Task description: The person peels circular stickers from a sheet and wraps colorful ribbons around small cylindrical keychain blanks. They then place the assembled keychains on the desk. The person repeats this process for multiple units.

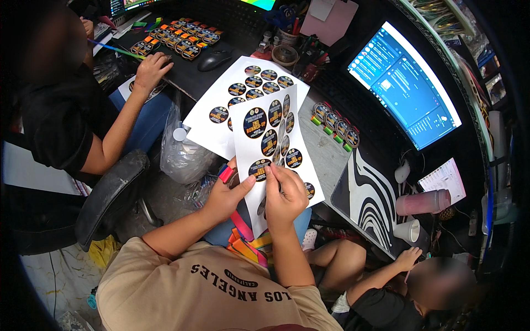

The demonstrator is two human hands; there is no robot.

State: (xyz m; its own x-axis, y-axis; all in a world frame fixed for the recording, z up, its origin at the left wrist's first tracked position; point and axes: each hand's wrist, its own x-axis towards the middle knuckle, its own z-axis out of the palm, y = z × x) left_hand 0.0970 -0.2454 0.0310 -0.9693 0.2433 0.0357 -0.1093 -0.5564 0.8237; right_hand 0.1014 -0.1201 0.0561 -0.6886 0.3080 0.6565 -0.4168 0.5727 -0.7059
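At mid-frame, the raised sticker sheet (255,144) stands in front of the left hand (223,197) and the right hand (287,193), overlapping the larger sheet (212,129) behind it. Right of centre, a strip of grey surface (326,165) offers a passage, edged above by the row of medals (335,126) and at lower right by the wavy-patterned panel (369,201). Farther right, the pink tumbler (422,202) and white cup (407,230) stand in the way. Left of centre, the plastic bag (185,157) and chair back (110,201) crowd the side; a narrow gap runs between chair and left forearm.
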